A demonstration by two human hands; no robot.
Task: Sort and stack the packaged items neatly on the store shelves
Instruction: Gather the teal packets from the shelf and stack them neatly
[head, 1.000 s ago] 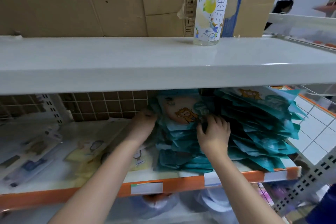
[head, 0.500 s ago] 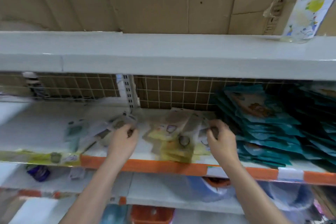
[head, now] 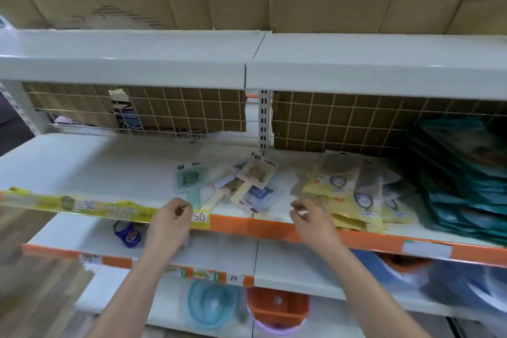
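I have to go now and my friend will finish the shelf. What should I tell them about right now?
Left hand: fingers loosely curled, holding nothing, at the shelf's front edge.
Right hand: same, empty, in front of the yellow packets.
On the shelf: pastel paddle-shaped packs lie in a messy heap in the middle; the yellow packets overlap loosely; the teal packets are stacked on the right.
Done: the teal stack looks tidy.
Left: straighten the pastel heap and the yellow packets into neat stacks.
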